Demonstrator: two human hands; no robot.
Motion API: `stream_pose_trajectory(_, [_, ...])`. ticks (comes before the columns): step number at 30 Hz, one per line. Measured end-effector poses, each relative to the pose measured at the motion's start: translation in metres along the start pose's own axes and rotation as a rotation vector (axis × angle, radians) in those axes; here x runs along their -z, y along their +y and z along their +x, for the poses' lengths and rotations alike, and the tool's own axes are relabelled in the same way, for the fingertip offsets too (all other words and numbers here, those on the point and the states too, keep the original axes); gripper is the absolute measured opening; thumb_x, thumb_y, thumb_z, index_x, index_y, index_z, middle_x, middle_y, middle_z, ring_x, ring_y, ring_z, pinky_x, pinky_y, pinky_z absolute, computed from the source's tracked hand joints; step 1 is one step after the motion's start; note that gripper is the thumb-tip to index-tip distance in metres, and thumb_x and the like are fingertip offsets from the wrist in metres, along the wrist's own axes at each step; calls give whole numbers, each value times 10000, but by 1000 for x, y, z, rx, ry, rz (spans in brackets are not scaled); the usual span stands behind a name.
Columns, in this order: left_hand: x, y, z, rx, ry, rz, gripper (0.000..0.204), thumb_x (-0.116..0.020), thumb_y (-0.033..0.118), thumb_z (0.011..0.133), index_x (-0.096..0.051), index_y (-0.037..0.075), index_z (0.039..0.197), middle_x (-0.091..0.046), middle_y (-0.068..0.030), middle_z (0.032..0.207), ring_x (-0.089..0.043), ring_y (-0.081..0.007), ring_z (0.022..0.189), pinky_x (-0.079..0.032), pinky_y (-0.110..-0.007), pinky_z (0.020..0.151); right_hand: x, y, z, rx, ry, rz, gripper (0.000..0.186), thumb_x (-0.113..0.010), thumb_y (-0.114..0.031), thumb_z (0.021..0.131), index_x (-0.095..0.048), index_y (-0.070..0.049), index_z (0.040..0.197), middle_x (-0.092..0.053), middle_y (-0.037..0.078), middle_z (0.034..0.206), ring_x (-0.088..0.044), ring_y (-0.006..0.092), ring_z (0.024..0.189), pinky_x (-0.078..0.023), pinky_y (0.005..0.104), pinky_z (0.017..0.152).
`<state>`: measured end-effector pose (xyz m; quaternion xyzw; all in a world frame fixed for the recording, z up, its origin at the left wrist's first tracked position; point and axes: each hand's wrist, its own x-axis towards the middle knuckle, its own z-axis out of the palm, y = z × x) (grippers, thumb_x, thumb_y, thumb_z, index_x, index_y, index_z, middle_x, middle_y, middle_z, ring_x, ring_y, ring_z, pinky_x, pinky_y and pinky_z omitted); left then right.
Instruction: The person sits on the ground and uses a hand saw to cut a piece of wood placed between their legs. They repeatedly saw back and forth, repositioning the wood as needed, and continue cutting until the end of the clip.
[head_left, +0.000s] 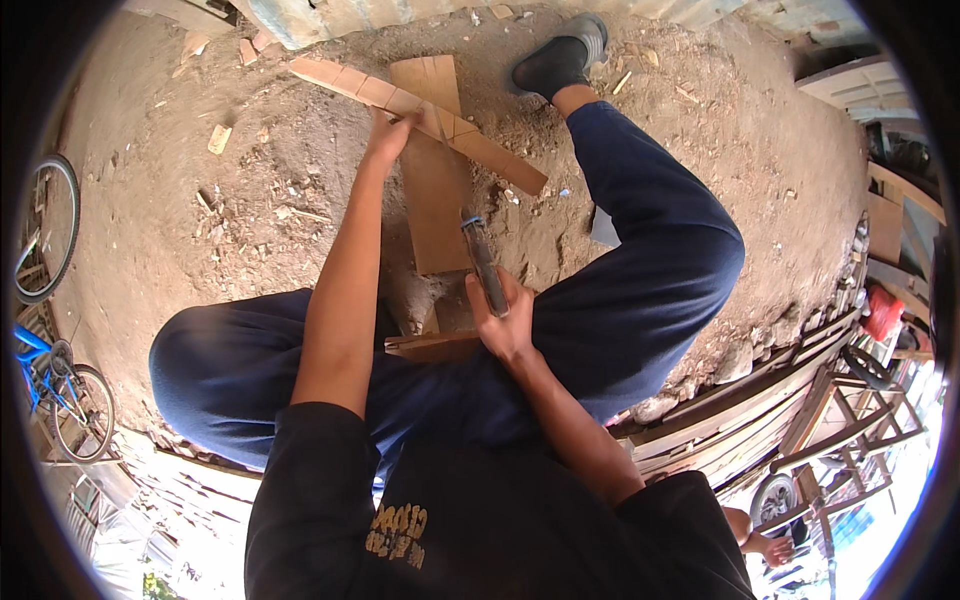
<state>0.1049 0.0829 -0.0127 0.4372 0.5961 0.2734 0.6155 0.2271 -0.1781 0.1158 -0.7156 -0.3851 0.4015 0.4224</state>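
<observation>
My left hand (392, 135) is closed on the near edge of a long, narrow wooden strip (345, 82), which has lines across its face. The strip lies slantwise over a wider wooden board (432, 225) that runs from between my legs toward the far side. My right hand (505, 318) grips a dark, stick-shaped tool (484, 262) with a blue band near its far end; its exact kind is unclear. The tool points away from me, apart from the strip. A short piece of wood (432, 345) sits by my lap, just left of the right hand.
Wood chips (220, 138) are scattered over the dirt floor (700, 130). Bicycles (75, 400) stand at the left. Stacked planks (740, 420), a red bundle (882, 312) and a wooden frame (850, 440) are at the right. Another person's bare limb (770, 547) shows at lower right.
</observation>
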Motion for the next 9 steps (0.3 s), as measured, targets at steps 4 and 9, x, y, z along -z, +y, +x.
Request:
stream_pose_trajectory(4, [-1,-6,8,31,14,-27,858,-686,207,846,-133,-23,1460,-471,-222,1351,-515,-298,1208,-418,-380,1018,-1,5,8,-42,-58,-15,188,-632,-142,872,-573,16,789,-562,138,591,-574,159,527,-452,334,523])
stream_pose_trajectory(9, [-3,-17,18,79,28,72,777,-669,380,852,-239,148,1456,-546,-102,1293,-567,-235,1105,-456,-466,846,-9,16,7,-17,-28,33,217,-642,-142,872,-544,-8,732,-529,67,578,-456,107,521,-397,313,493])
